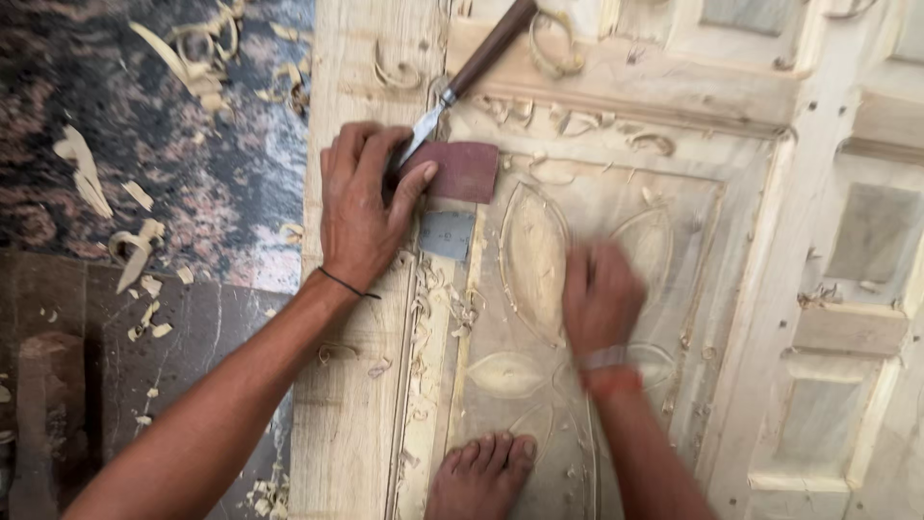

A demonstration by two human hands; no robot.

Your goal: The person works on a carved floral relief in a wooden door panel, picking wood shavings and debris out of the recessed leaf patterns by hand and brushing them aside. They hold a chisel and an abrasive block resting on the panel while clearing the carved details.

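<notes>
While the left hand (361, 207) presses sandpaper (462, 170) flat, the right hand (599, 294) blurs.

Background: a polished stone floor (192, 164), mottled dark red, pink and grey, lay scattered with pale curled wood shavings (202, 48). A darker brown slab (144, 385) adjoined it below, under even daylight.

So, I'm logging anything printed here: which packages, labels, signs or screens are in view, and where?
None in view: no package, label, sign or screen.
Nearest to one: a plain reddish-brown sandpaper sheet under the left hand on the carved wooden door panel, and a small grey square piece just below it.
</notes>
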